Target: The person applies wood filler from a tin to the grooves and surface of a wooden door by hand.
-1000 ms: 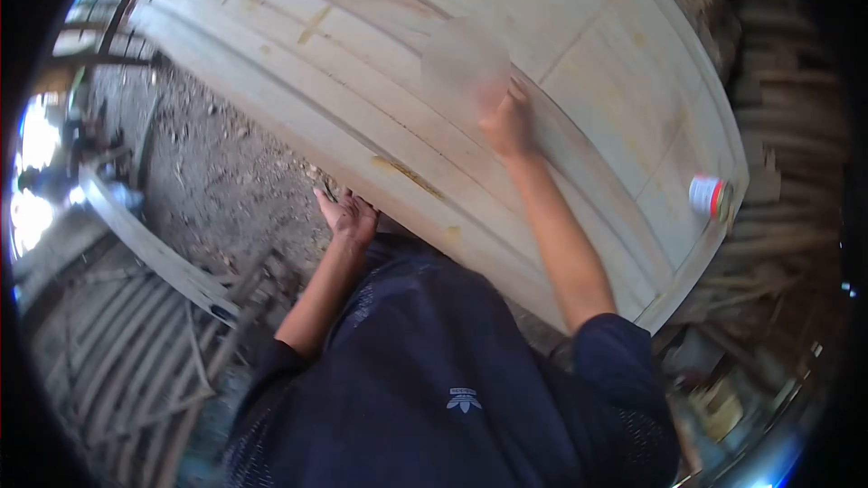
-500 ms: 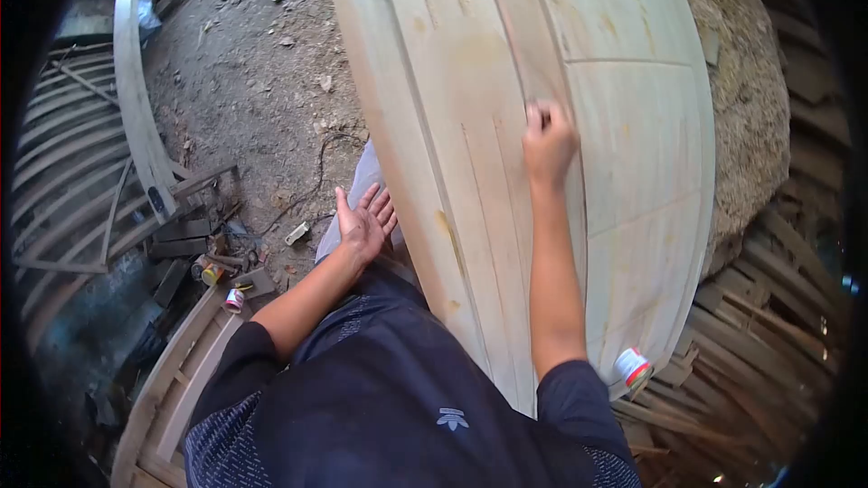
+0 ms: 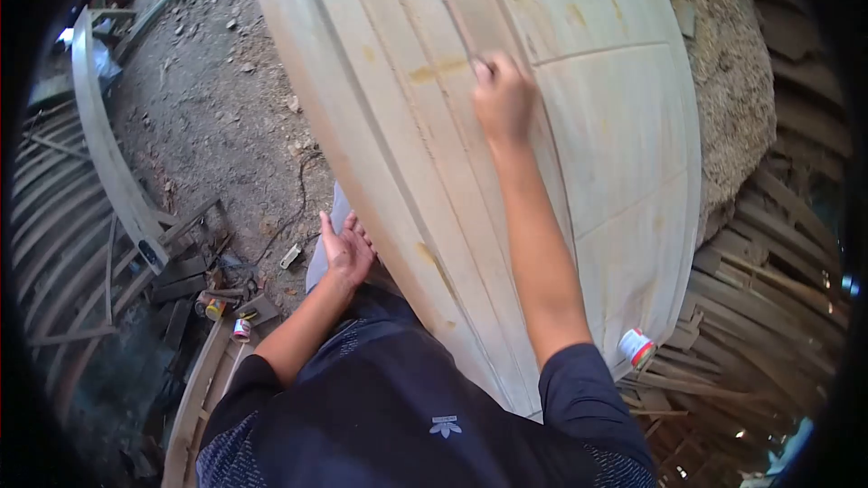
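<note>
Wooden panel [image 3: 624, 136] lay right in front of the person, long and curve-edged, running from the lower middle of the view up past its top. Surface was pale, with lengthwise grooves, a browner strip [image 3: 493, 14] along the middle, thin seams crossing the right half, and yellow-brown patches [image 3: 438, 70] scattered about. Right hand [image 3: 506, 101] was over the panel by that strip, fingers curled in together; blurry there, so could not tell whether they were clamped on something small. Left hand [image 3: 349, 258] was palm up just beside the panel's left edge, thumb well apart from the fingers, palm holding nothing. White-and-red can [image 3: 636, 346] sat at the panel's lower right end. Room: grey dirt floor [image 3: 212, 81] with stones and debris to the left, a dark cord [image 3: 300, 194] snaking across it, a long curved board [image 3: 104, 145] farther left near rows of slats [image 3: 54, 208]. Yellow can [image 3: 214, 308] and a second labelled can [image 3: 241, 330] stood close together at lower left. Brown crumbly mound [image 3: 728, 90] lay beyond the panel's right edge, stacked timber [image 3: 768, 307] below it.
</note>
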Available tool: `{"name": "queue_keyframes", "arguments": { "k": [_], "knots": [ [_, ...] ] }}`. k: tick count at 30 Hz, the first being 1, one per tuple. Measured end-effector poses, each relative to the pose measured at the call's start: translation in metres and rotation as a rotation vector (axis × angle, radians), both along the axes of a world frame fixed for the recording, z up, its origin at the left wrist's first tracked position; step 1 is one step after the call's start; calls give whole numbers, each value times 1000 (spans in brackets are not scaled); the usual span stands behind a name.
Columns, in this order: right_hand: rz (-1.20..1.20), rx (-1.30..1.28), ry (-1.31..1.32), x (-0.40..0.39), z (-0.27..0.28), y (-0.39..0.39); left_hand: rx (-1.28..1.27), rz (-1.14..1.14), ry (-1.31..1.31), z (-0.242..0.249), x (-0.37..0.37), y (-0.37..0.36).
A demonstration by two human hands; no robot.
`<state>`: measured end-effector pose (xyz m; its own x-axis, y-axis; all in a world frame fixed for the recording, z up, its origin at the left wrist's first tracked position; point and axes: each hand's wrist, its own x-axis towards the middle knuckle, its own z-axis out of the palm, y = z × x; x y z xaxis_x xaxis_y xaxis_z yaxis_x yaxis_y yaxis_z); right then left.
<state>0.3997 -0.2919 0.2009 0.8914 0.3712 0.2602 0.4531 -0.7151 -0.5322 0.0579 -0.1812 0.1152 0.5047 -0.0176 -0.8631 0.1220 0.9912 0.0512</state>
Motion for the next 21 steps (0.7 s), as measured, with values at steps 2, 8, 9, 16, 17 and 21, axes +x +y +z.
{"name": "queue_keyframes", "arguments": {
  "k": [2,8,9,16,17,21],
  "knots": [
    [73,-40,-10,20,0,13,-15,-25,4,1,1,1],
    [-52,-207,149,-171,35,-204,259,-19,-71,17,21,-20],
    [-135,-171,202,-221,29,-261,261,-1,-6,27,25,-26],
    [-80,-186,-127,-294,26,-349,527,-132,-28,68,21,-58],
    [-56,-154,-125,-268,27,-318,511,-200,-51,74,20,-61],
    [-167,-71,65,-265,19,-310,714,-274,-213,75,9,-70]
  ]
}}
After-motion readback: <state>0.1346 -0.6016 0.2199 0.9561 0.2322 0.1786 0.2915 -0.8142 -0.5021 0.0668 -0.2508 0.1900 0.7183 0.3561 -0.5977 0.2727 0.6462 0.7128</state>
